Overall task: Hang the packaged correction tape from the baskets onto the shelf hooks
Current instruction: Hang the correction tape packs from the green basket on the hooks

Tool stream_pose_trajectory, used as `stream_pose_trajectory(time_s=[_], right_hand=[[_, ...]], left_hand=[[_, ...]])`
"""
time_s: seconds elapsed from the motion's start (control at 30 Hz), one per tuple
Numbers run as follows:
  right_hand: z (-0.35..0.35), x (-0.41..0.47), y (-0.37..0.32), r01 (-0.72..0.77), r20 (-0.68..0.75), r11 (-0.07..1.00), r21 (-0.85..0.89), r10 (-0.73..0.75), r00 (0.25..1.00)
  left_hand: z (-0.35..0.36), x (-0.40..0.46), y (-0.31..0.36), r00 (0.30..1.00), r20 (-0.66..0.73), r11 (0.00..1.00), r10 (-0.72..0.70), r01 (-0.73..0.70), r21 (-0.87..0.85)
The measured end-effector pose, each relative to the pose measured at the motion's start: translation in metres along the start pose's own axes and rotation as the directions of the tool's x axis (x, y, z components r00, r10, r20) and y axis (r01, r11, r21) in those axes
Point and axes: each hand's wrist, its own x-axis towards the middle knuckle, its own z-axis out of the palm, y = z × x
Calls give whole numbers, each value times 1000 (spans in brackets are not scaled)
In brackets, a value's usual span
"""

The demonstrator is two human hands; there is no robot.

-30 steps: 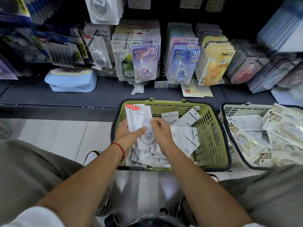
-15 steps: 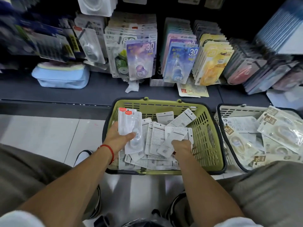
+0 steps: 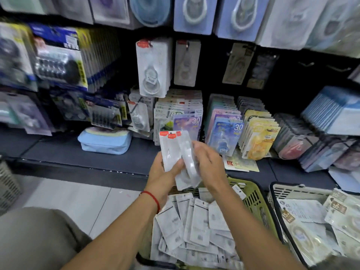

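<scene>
Lifting clear of the green basket [image 3: 255, 199], the left hand [image 3: 163, 172] grips the correction tape packs [image 3: 175, 151] while the right hand [image 3: 209, 165], risen from the pile, presses loosely curled fingers against them at three o'clock.

Bare forearms, a red string bracelet [image 3: 153, 198] on the left wrist, olive-grey trousers [image 3: 35, 238].

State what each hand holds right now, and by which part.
The left hand grips a small stack of correction tape packs by their lower part. The right hand touches the frontmost pack's right side; its grip is unclear.
</scene>
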Motion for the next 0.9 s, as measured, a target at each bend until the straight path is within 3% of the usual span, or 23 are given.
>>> stream_pose_trajectory(time_s=[0.13, 0.2, 0.3, 0.4, 0.57, 0.67, 0.73, 0.83, 0.9], right_hand=[[-19, 27, -39, 157, 56, 967, -201, -149, 987], [-29, 40, -52, 184, 31, 961, -206, -182, 983], [-40, 61, -71, 93, 9, 991, -94, -93, 996], [-51, 81, -84, -7, 130, 999, 35, 2, 992], [-48, 103, -94, 24, 51, 999, -38, -22, 998], [-30, 110, -103, 91, 9, 992, -92, -91, 996], [-19, 115, -107, 140, -28, 989, -54, -142, 990], [-10, 123, -111, 180, -64, 982, 48, -177, 982], [-7, 131, -113, 202, -109, 974, 104, -191, 976]], left_hand=[[10, 9, 48, 994, 98, 991, 51, -38, -130], [14, 14, 73, 984, 163, 989, 77, -55, -138], [22, 26, 110, 959, 266, 993, 102, -81, -90], [22, 39, 142, 923, 371, 994, 101, -80, -69], [11, 57, 156, 851, 513, 994, 110, -106, -37], [7, 70, 148, 900, 401, 985, 172, -152, -81], [4, 76, 146, 931, 229, 958, 284, -288, -19], [-4, 83, 143, 880, -24, 854, 475, -454, 254], [-6, 84, 141, 832, -98, 795, 547, -479, 373]])
